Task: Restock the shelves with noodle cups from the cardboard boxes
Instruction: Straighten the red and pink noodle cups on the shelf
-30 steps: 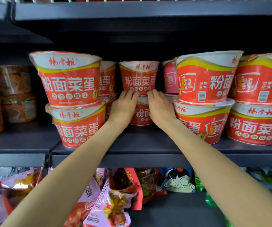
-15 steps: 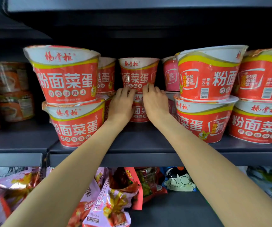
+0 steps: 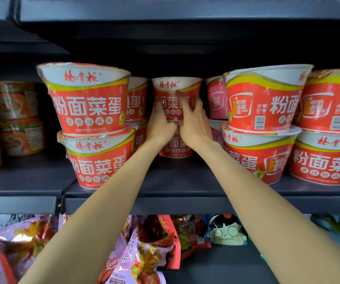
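The upper noodle cup [image 3: 176,93] is a red tapered tub with a white and yellow band under its rim and white characters across its side, wrapped in glossy film. It sits at the back of the dark shelf [image 3: 185,187], stacked on a lower cup [image 3: 175,147] of the same kind. The left hand [image 3: 159,125] grips its lower left side with curled fingers, and the right hand [image 3: 192,121] wraps its right side, fingers spread over the print and blurred. Front stacks of two matching cups stand on the left [image 3: 89,124] and on the right [image 3: 263,121], leaving a narrow gap through which both forearms reach. A pink cup [image 3: 216,99] stands just right of the held one. Snack bags [image 3: 144,253] lie on the shelf below.
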The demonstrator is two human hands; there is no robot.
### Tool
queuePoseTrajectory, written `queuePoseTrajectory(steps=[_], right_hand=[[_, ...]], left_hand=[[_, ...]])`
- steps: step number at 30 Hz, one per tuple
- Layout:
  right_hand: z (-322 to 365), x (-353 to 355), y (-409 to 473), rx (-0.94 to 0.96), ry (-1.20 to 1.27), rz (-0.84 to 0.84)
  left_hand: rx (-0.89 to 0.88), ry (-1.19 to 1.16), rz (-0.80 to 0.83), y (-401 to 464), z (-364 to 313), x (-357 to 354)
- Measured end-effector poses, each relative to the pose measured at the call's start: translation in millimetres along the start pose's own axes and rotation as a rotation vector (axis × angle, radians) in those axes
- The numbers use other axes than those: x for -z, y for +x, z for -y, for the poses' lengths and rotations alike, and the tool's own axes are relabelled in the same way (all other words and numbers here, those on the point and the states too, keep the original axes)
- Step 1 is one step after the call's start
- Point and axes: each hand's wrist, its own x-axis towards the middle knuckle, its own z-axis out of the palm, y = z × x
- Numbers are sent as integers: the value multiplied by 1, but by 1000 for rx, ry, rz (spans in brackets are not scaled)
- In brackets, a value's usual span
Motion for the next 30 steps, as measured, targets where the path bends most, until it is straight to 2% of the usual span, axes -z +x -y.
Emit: queuePoseTrajectory(steps=[4,7,9,12,16,20,22,25,30], right_hand=[[-9,-2,6,-104,206,-15],[-9,1,10,-171,374,0],[-7,3,9,-155,400,7],[-6,2,8,-122,353,46],[-8,5,8,-109,325,86],[-9,1,-4,-134,251,103],[-12,-2,-14,-129,153,141],[-14,-3,-25,-123,101,162],[-6,-5,-33,-50,73,169]], left_hand=[[-80,-75,3,-18,-3,-4],[-51,-30,-54,-18,3,-7],[-40,-4,-76,-9,4,-5],[-33,-24,-9,-4,-2,1],[-38,-32,-12,-9,-3,6],[25,143,-21,-27,7,9],[53,254,45,-39,14,8],[46,243,224,-46,17,7],[164,280,276,-39,17,7]])
